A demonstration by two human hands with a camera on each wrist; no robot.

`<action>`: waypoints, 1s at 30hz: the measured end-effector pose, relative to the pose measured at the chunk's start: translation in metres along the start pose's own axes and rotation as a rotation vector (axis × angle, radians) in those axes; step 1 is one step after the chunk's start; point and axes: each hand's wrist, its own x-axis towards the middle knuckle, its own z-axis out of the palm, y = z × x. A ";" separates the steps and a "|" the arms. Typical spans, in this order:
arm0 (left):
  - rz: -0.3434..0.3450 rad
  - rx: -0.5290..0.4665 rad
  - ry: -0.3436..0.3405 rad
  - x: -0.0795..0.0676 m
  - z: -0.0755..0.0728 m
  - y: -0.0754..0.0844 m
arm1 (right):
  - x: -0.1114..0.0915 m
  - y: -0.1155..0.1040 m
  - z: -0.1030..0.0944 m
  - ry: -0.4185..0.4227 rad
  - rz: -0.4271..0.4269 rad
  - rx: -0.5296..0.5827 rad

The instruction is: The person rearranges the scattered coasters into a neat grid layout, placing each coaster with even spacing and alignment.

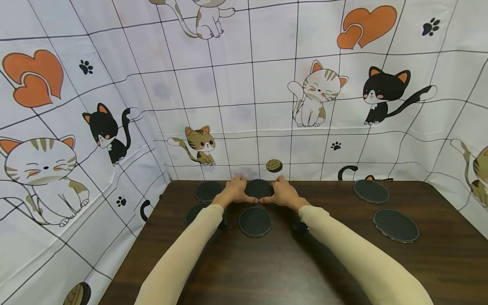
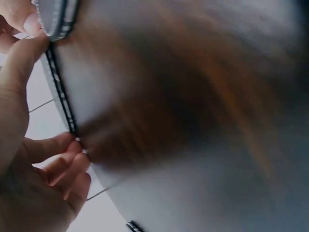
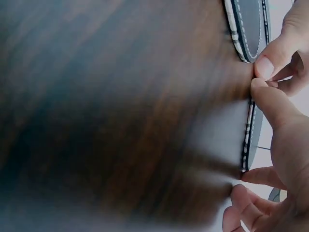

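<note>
A dark round coaster (image 1: 259, 188) with light stitching lies at the back of the table, between both hands. My left hand (image 1: 234, 190) holds its left side, with the thumb at the near edge and the fingers spread toward the far edge. On the opposite side, my right hand (image 1: 284, 192) holds it the same way, the two thumb tips almost meeting in front. Both wrist views show the coaster's thin rim, the coaster edge (image 2: 60, 89) and the rim (image 3: 249, 130), between thumb and fingers. Just nearer lies a second coaster (image 1: 255, 222), close to the thumbs.
Two more coasters lie left: a far-left coaster (image 1: 208, 192) and a near-left coaster (image 1: 194, 212) partly hidden by the left sleeve. At right are a back-right coaster (image 1: 371, 191) and a front-right coaster (image 1: 395, 225). A cat-print cloth (image 1: 232, 118) hangs behind the brown wooden table (image 1: 259, 271).
</note>
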 end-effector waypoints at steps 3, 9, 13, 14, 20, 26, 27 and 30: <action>0.014 0.011 0.035 0.000 0.002 -0.004 | -0.001 0.000 -0.001 0.020 -0.009 0.015; 0.032 0.050 0.046 0.000 0.004 -0.006 | -0.004 0.004 -0.001 0.034 -0.007 0.076; 0.040 0.042 0.073 0.000 0.004 -0.005 | -0.007 0.008 -0.004 0.051 -0.003 0.110; 0.044 0.036 0.084 -0.001 0.003 -0.004 | -0.009 0.010 -0.006 0.056 0.000 0.113; 0.135 0.004 0.154 -0.008 -0.009 0.007 | -0.025 0.019 -0.027 0.112 -0.041 0.114; 0.241 -0.085 0.156 -0.023 -0.018 0.024 | -0.056 0.036 -0.044 0.168 -0.109 0.130; 0.257 -0.100 0.150 -0.026 -0.018 0.028 | -0.062 0.038 -0.046 0.174 -0.116 0.135; 0.292 -0.120 0.139 -0.034 -0.016 0.038 | -0.078 0.045 -0.047 0.184 -0.152 0.134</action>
